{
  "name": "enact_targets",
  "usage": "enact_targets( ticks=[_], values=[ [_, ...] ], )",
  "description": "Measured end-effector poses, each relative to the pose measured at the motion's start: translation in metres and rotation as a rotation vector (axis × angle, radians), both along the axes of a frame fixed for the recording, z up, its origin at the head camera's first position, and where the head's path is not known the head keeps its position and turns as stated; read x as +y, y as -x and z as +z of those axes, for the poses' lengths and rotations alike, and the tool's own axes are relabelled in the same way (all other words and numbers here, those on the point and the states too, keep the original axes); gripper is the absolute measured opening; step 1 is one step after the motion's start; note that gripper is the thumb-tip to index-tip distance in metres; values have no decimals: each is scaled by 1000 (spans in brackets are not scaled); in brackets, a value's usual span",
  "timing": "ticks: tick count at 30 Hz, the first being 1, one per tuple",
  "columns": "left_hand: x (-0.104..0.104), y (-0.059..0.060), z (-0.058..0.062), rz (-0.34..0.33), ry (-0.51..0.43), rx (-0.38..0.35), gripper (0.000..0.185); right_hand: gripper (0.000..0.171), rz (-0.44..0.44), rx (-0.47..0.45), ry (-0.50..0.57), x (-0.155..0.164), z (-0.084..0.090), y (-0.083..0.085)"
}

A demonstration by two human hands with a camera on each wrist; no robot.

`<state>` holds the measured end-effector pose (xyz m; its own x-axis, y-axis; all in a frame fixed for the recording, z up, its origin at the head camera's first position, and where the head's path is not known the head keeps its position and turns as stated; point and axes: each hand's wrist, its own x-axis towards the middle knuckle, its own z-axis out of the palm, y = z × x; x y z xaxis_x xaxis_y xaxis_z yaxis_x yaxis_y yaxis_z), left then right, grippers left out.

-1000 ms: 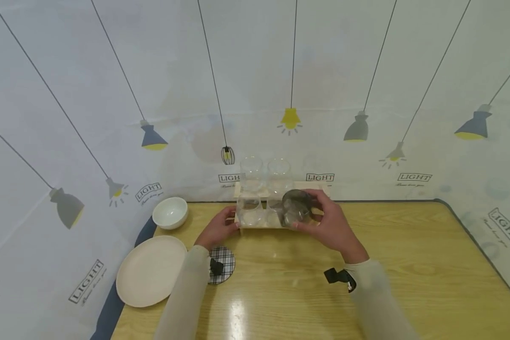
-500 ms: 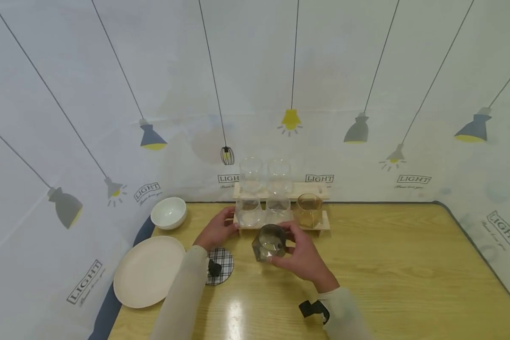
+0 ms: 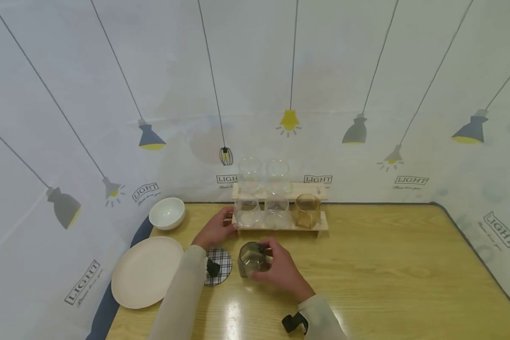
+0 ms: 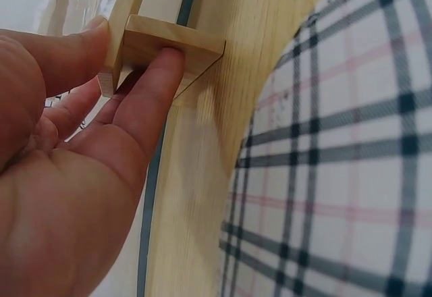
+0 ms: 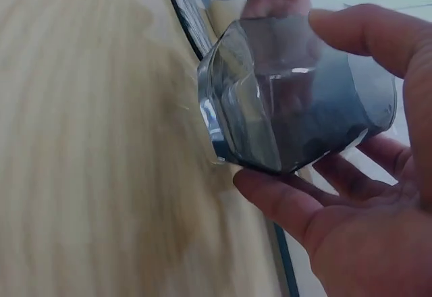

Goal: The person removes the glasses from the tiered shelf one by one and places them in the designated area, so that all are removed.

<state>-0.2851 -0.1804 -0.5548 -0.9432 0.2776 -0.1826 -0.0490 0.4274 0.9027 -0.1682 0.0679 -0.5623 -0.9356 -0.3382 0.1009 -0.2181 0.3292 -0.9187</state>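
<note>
The smoky grey faceted glass tumbler stands low over the wooden table, just right of the round plaid coaster, the right hand curled round it. The left hand pinches the left end of the pale two-tier wooden rack, which holds clear glasses and an amber one.

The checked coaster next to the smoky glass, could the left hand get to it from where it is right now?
Probably yes. The left hand holds the end of the wooden rack, and the checked coaster lies just below its wrist with nothing between; it would have to release the rack first.
</note>
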Motion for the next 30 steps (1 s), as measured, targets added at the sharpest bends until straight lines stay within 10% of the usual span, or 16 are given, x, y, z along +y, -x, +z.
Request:
enact_targets(
  ticks=[16,30],
  values=[
    [0,5,-5,-7,-56,-11,59,84,1,16,-72,-9,7,-3],
    [2,2,0,-12,-57,-39,60,59,-56,144,10,9,57,8]
  ],
)
